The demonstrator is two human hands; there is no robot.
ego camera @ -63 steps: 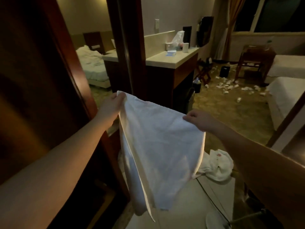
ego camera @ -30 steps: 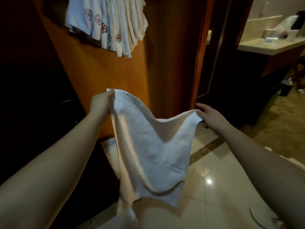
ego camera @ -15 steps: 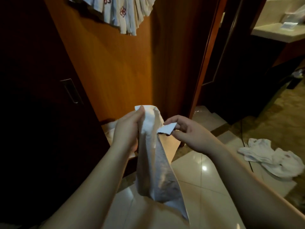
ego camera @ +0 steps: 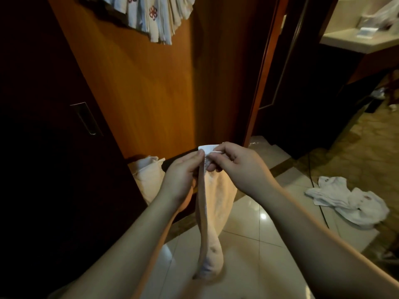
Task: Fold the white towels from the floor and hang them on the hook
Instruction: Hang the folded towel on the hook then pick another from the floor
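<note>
A white towel (ego camera: 212, 214) hangs folded in half in front of me, its top corners brought together. My left hand (ego camera: 182, 174) pinches the top edge from the left, and my right hand (ego camera: 236, 165) pinches the same corners from the right, fingers curled. Several folded white towels (ego camera: 155, 14) with red flower marks hang at the top of the orange wooden panel; the hook itself is hidden. Crumpled white towels (ego camera: 349, 201) lie on the floor at the right.
A dark cupboard door with a recessed handle (ego camera: 85, 118) fills the left. A white cloth bundle (ego camera: 149, 175) sits at the panel's foot. A doorway and a vanity counter (ego camera: 356, 42) lie to the right, above glossy tiles (ego camera: 254, 229) and a dark cable (ego camera: 311, 169).
My hands came together, bringing the spread towel's two top corners into one and folding it in half. My view swung left from the bedroom to the wooden panel.
</note>
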